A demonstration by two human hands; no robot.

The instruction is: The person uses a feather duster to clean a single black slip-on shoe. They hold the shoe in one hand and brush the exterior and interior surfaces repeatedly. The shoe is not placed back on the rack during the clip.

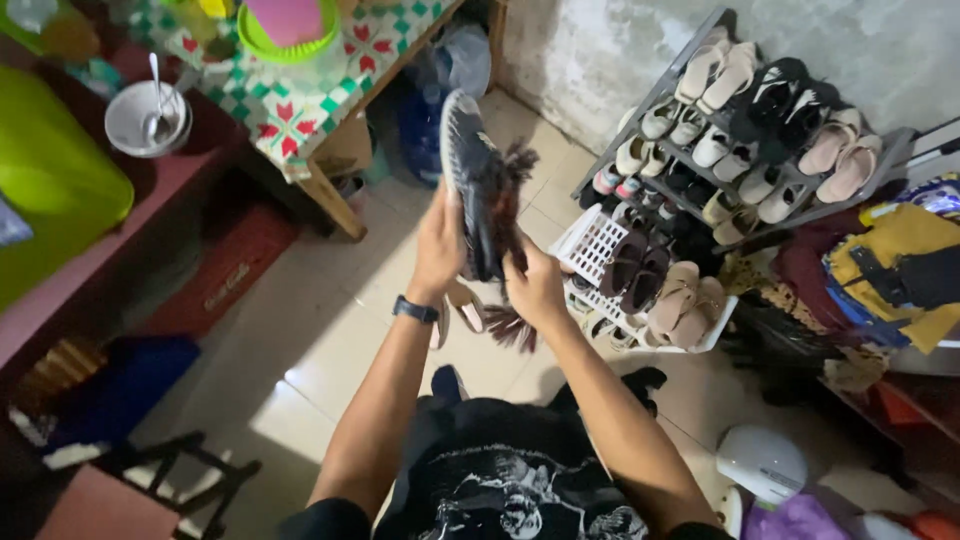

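Overhead, both hands' fingers clamp a dark shoe, white basket holding sandals

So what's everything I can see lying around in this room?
dark shoe: one, sole up, held in both hands
feather duster: one, dark brown, against the shoe
shoe rack: one, grey, by the wall, many pale sandals and shoes
white basket: one, on the floor, holding brown and beige sandals
white bowl: one, with a spoon, on the red counter
patterned tablecloth: one, green, red and white, on the table
white helmet: one, floor, lower right
wristwatch: one, dark, left wrist
left hand: grip on the shoe
right hand: grip on the duster
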